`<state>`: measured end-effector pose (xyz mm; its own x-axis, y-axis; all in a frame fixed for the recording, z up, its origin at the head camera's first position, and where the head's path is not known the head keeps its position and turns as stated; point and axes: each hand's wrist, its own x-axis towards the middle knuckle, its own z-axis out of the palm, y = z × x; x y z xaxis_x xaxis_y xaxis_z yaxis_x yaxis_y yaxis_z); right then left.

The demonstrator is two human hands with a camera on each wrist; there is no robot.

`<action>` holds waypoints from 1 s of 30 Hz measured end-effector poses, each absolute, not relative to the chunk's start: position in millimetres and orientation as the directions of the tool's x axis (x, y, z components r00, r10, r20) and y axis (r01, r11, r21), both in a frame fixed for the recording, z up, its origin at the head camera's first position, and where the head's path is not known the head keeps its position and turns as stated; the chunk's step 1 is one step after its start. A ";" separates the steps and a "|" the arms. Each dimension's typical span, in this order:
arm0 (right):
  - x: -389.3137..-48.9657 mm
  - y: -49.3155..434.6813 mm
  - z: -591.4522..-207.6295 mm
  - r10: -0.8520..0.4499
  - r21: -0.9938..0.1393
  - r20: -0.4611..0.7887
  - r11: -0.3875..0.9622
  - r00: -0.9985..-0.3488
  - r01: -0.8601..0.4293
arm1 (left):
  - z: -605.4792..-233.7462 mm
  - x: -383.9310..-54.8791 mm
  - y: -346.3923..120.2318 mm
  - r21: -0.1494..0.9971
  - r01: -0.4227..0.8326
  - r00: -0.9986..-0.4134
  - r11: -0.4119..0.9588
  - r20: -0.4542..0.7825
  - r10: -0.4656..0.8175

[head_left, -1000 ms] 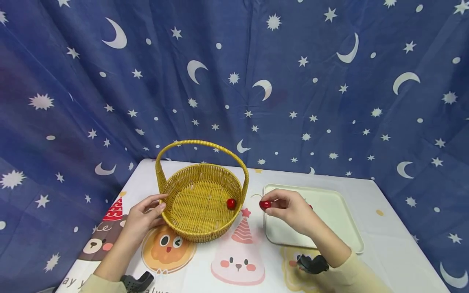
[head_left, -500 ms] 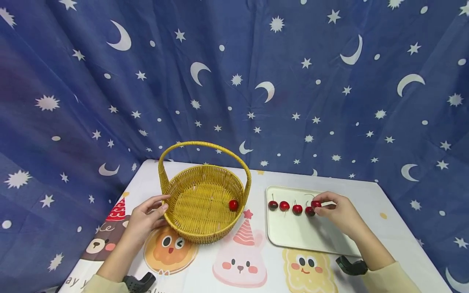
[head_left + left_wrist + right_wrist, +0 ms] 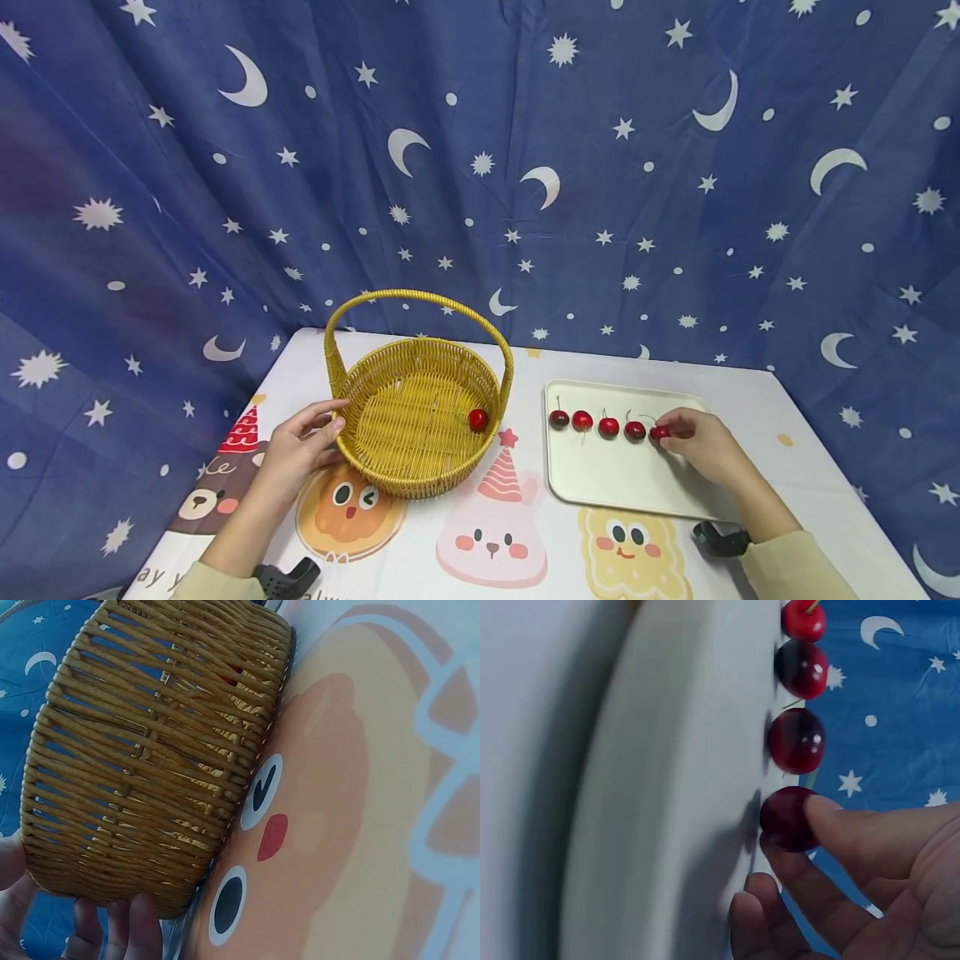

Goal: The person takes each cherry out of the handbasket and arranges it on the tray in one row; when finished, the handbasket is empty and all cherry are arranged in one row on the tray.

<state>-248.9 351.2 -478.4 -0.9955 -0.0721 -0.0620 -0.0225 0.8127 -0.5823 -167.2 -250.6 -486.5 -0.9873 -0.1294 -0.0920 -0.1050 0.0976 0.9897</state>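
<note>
My right hand (image 3: 702, 444) pinches a dark red cherry (image 3: 659, 434) between thumb and fingers, low over the cream tray (image 3: 622, 483). Left of it, several stemmed cherries (image 3: 608, 428) lie in a row on the tray. In the right wrist view the held cherry (image 3: 786, 819) sits at the near end of that row, close to the tray's surface. My left hand (image 3: 300, 446) holds the left rim of a yellow wicker basket (image 3: 412, 483), thumb at the rim and fingers against the woven side (image 3: 142, 787). One red cherry (image 3: 477, 420) rests inside the basket.
The basket's tall arched handle (image 3: 420, 293) rises above it. A white cloth printed with cartoon figures (image 3: 491, 542) covers the table. Behind stands a blue curtain (image 3: 450, 192) with moons and stars. Both wrists wear dark straps (image 3: 720, 540).
My right hand has moved right from the tray's left edge, bringing its cherry to the row's right end and lowering it. The left hand stays at the basket.
</note>
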 end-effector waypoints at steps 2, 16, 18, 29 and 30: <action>-249.2 353.1 -479.8 -0.063 -0.569 -0.081 0.822 -0.995 -0.006 | -486.8 -166.8 -249.9 0.990 -0.104 -0.987 0.098 -0.091 -0.129; -249.5 353.6 -485.0 -0.015 -0.596 -0.077 0.802 -0.997 0.034 | -484.7 -166.0 -249.7 0.990 -0.092 -0.989 0.111 -0.077 -0.130; -250.4 350.4 -485.2 -0.011 -0.606 -0.073 0.795 -0.997 0.036 | -485.0 -166.3 -250.1 0.990 -0.090 -0.989 0.108 -0.076 -0.128; -245.1 347.3 -469.6 0.025 -0.605 -0.041 0.795 -0.999 0.045 | -488.7 -169.1 -251.8 0.993 -0.086 -0.988 0.077 -0.075 -0.137; -242.6 345.4 -464.1 0.023 -0.601 -0.024 0.799 -0.999 0.033 | -488.1 -169.3 -251.9 0.993 -0.085 -0.988 0.077 -0.074 -0.138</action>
<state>-242.6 345.4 -464.1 -0.9994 0.0235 -0.0240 0.0332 0.7988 -0.6007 -169.3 -251.9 -488.1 -0.9877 -0.1379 -0.0740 -0.0852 0.0775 0.9933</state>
